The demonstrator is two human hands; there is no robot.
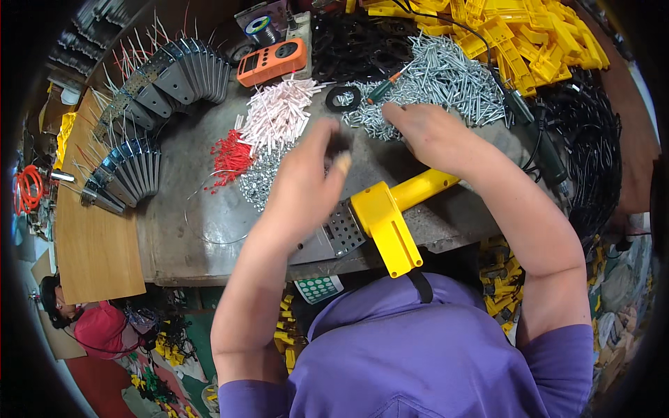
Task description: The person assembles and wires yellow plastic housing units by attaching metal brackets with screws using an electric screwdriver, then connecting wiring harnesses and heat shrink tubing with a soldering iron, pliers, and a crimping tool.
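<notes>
Spreading beneath it all: the grey metal surface [167,240], w/ a loose heap of shiny silver screws [456,76] at its far side. Yellow plastic part w/ a tubular arm [387,224] juts past the near edge, btwn the forearms, against a perforated grey metal piece [345,228]. L hand [301,177]: thumb & fingers apart. R hand [426,134]: fingers bent at the screws (can't tell if gripping any). Green-handled screwdriver [380,91] lies just beyond R fingertips; flat black ring [343,106], near L's.
</notes>
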